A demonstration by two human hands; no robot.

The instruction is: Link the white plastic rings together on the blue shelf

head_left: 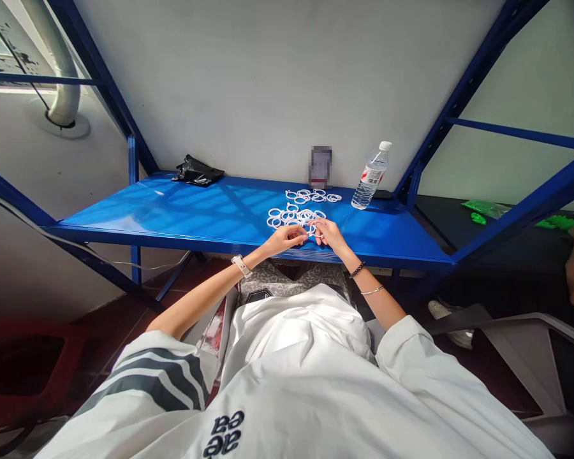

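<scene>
Close to the front edge of the blue shelf table, my right hand [331,236] has its fingers closed around a thin white ring [312,229]. My left hand [288,238] meets it from the left, thumb and forefinger pinched together by the ring's lower side. What sits between those left fingertips is too small to make out. Just beyond both hands lies a loose pile of white rings [277,214], some overlapping. Farther back is a second, smaller group of similar rings [319,197].
A water bottle [370,177] stands at the back right, with a flat dark object [382,194] behind it. A blurred phone-like item [320,167] leans on the wall. A black plastic bag [196,171] lies at the back left. Blue posts [132,166] frame the table [210,217].
</scene>
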